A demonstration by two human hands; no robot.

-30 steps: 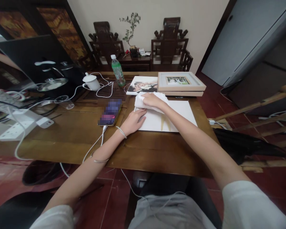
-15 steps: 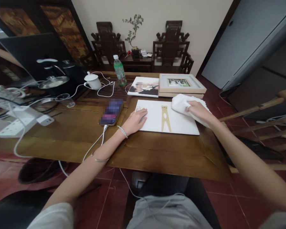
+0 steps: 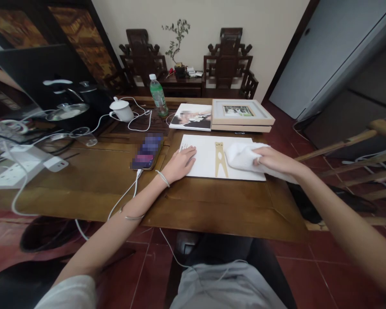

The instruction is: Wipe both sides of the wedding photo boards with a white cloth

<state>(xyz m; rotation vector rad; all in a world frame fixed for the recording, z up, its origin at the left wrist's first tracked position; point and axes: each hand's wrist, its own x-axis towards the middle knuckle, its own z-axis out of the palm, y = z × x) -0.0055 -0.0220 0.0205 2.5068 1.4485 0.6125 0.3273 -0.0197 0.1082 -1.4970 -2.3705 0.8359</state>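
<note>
A flat white board (image 3: 203,165) lies on the wooden table, with a tan two-legged shape (image 3: 220,148) on its face. My left hand (image 3: 182,163) rests flat on the board's left edge, fingers stretched out. Bunched in my right hand (image 3: 267,157) is a white cloth (image 3: 239,155), which lies over the right part of the board, close beside the tan shape. The cloth's trailing end hangs past the board's right edge, under my wrist.
Behind the board are a photo panel (image 3: 193,118) and stacked picture frames (image 3: 260,112). A plugged-in phone (image 3: 147,151) lies to the left. Further left are a bottle (image 3: 158,98), a lidded white cup (image 3: 121,110), a power strip (image 3: 16,171) and loose cables.
My right hand has moved the cloth across the board toward me, and it now sits nearer the tan shape. My left hand stays on the board. The view has shifted slightly.
</note>
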